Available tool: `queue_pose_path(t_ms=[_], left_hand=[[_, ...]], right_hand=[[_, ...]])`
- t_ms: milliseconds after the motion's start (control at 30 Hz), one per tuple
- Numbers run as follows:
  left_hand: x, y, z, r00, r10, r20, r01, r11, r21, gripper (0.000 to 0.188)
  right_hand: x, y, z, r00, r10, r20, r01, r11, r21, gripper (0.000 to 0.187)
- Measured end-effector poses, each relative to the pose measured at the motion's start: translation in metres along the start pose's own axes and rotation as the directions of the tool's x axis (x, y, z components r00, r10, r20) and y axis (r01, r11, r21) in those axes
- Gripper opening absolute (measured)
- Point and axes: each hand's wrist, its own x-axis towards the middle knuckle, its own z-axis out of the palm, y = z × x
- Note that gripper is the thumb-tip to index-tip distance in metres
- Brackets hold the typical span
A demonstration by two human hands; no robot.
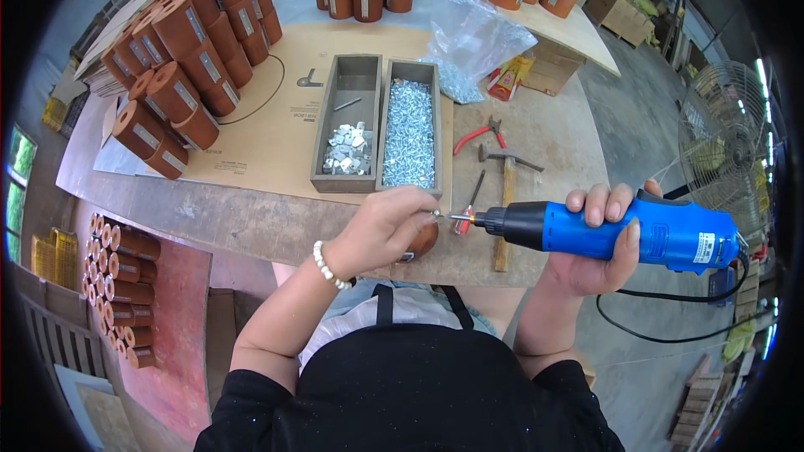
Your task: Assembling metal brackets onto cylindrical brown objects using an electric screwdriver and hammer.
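Power screwdriver (569, 234), blue, was clamped in the right hand (607, 268) at the tabletop's (276, 216) near right corner, its bit (461, 218) at a small metal piece (436, 213) pinched by the left hand (389, 222). A brown rounded block (425, 243) sat beneath the left hand by the near edge. A hammer (507, 209) and red-handled pliers (476, 136) lay toward the right edge; two trays (343, 182) of metal parts (410, 134) stood beyond, and brown cylinders (203, 67) rose along the left edge.
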Motion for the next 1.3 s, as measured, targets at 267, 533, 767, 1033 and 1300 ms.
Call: queue_pose_path(t_ms=[267,533,767,1033,1300], left_hand=[[-0.015,0.019,0.003,0.997,-0.066,0.027,0.068,0.995,-0.075,0.01],[-0.019,0.016,0.007,0.993,-0.096,0.069,0.105,0.985,-0.14,0.01],[-0.022,0.015,0.001,0.966,-0.165,0.2,0.221,0.926,-0.305,0.011],[-0.035,0.018,0.005,0.859,-0.378,0.344,0.509,0.575,-0.641,0.012],[-0.04,0.019,0.01,0.895,-0.38,0.233,0.445,0.752,-0.487,0.006]], right_hand=[[-0.009,0.0,0.006,0.999,0.029,0.041,-0.031,0.999,0.043,0.052],[-0.011,-0.004,0.004,0.986,0.042,0.163,-0.051,0.997,0.049,0.05],[-0.009,-0.008,0.007,0.983,0.093,0.155,-0.106,0.991,0.078,0.06],[-0.015,-0.009,0.01,0.987,0.094,0.129,-0.108,0.989,0.105,0.061],[-0.023,-0.008,0.013,0.984,0.136,0.115,-0.149,0.982,0.119,0.062]])
